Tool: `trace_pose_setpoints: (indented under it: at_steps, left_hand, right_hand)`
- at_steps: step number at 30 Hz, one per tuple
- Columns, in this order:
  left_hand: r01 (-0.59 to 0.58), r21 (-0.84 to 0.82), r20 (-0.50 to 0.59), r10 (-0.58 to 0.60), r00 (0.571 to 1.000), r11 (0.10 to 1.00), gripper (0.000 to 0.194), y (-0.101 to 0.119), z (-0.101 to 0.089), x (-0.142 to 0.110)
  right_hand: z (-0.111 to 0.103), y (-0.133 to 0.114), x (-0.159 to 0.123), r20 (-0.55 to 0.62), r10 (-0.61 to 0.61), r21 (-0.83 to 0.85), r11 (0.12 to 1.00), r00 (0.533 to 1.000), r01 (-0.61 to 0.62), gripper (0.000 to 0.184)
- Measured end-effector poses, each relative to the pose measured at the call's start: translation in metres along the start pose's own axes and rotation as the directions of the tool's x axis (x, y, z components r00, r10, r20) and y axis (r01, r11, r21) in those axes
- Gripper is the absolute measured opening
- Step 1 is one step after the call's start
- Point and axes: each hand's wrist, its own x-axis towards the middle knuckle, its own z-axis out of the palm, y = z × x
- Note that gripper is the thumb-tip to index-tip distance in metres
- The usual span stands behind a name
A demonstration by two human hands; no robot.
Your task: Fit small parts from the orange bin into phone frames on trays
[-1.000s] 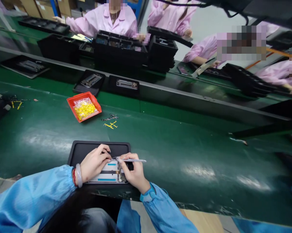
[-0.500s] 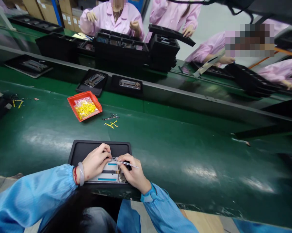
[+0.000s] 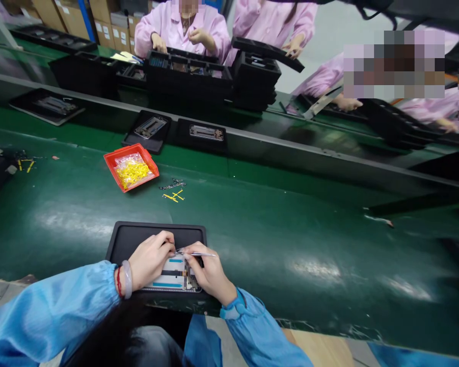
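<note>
A phone frame [image 3: 168, 281] with blue strips lies in a black tray [image 3: 132, 234] close in front of me. My right hand [image 3: 205, 269] is closed on a pair of metal tweezers [image 3: 204, 254], whose tips point left to the upper edge of the frame. My left hand [image 3: 150, 259] rests over the frame's left part, thumb and fingers pinched at that same edge near the tweezer tips. Whatever sits between the left fingertips is too small and hidden to make out.
Beyond the tray stands a red bin [image 3: 118, 177] of yellow flex strips, beside loose yellow strips [image 3: 173, 195] and dark strips [image 3: 172, 184]. A belt behind carries trays with phone frames [image 3: 207, 132]. Across it, people in pink work near stacked black trays [image 3: 257, 81].
The tweezers' rear end has tilted up so they lie flatter. Both hands stay at the same edge of the frame. Across the belt, a person's hands have shifted over the black trays.
</note>
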Motion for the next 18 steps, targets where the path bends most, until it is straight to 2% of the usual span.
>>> trace_pose_setpoints:
  at_steps: [2,5,7,9,18]
  left_hand:
    - [0.002,0.021,-0.008,-0.002,1.000,1.000,0.026,0.001,0.000,-0.001]
    - [-0.007,0.089,-0.039,0.011,0.999,0.996,0.028,0.003,-0.003,-0.002]
    - [-0.011,0.150,-0.062,0.020,0.998,0.989,0.030,0.004,-0.005,-0.002]
    - [-0.014,0.182,-0.078,0.029,0.997,0.983,0.033,0.005,-0.006,-0.003]
    - [-0.106,0.248,-0.079,0.129,0.988,0.963,0.031,0.004,-0.006,-0.012]
  right_hand:
    - [0.000,-0.001,-0.001,-0.023,0.029,0.020,0.999,0.999,-0.029,0.009]
    - [0.001,0.000,-0.005,-0.180,0.125,0.105,0.989,0.976,-0.107,0.007]
    - [0.001,0.003,-0.008,-0.310,0.222,0.172,0.969,0.925,-0.175,0.006]
    - [0.001,0.005,-0.010,-0.386,0.303,0.231,0.946,0.871,-0.227,0.005]
    - [-0.003,0.011,-0.004,-0.509,0.383,0.309,0.917,0.771,-0.251,0.014]
